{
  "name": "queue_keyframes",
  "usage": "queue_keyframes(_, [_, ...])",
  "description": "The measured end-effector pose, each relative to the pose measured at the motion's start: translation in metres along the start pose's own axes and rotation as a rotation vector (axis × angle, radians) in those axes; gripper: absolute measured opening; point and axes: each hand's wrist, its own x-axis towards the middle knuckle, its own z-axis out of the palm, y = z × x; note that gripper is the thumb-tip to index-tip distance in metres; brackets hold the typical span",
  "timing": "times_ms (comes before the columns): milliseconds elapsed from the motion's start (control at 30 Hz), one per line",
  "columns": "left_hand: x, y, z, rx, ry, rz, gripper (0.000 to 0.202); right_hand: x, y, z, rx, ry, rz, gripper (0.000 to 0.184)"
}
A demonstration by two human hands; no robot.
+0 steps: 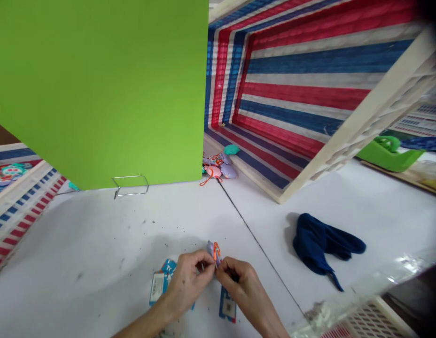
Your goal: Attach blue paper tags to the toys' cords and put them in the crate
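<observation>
My left hand (184,281) and my right hand (241,286) meet low in the middle of the white table (115,244). Both pinch a small purple charm with an orange cord (214,250) between their fingertips. Under the left hand lies a blue printed card (160,279) flat on the table. A second blue card (228,306) lies below the right hand. Farther back, a small heap of similar pink and purple charms (218,168) sits at the mouth of a tipped crate.
A green board (98,89) stands upright at the back left on a wire stand (130,185). A crate lined with red, white and blue stripes (362,122) lies on its side at the back right. A dark blue cloth (322,244) lies right of my hands. A green tape dispenser (389,152) sits far right.
</observation>
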Motion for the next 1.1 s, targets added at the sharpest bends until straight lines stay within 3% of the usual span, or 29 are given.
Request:
queue_keyframes(167, [-0.001, -0.003, 0.000, 0.130, -0.006, 0.046, 0.015, 0.000, 0.001, -0.003, -0.035, -0.048, -0.011, 0.021])
queue_keyframes(300, [-0.004, -0.013, 0.001, 0.360, -0.018, 0.268, 0.018, 0.001, 0.001, -0.003, -0.024, -0.052, -0.022, 0.018])
queue_keyframes(367, [-0.006, -0.015, 0.002, 0.365, -0.021, 0.309, 0.019, 0.000, 0.001, -0.002, -0.014, -0.027, -0.035, 0.018])
queue_keyframes(567, [-0.008, -0.006, 0.004, -0.205, 0.042, -0.035, 0.018, -0.006, 0.002, 0.002, -0.039, 0.058, -0.072, 0.026])
queue_keyframes(733, [-0.004, -0.004, 0.005, -0.230, 0.040, -0.060, 0.018, -0.009, 0.002, 0.004, -0.193, 0.102, -0.161, 0.021])
queue_keyframes(900, [-0.005, -0.005, 0.002, -0.339, 0.122, -0.066, 0.019, -0.015, -0.001, -0.004, -0.307, 0.178, -0.252, 0.017])
queue_keyframes(1100, [-0.003, -0.012, -0.004, -0.527, 0.208, -0.075, 0.020, -0.013, 0.018, -0.008, -0.467, 0.060, -0.353, 0.026])
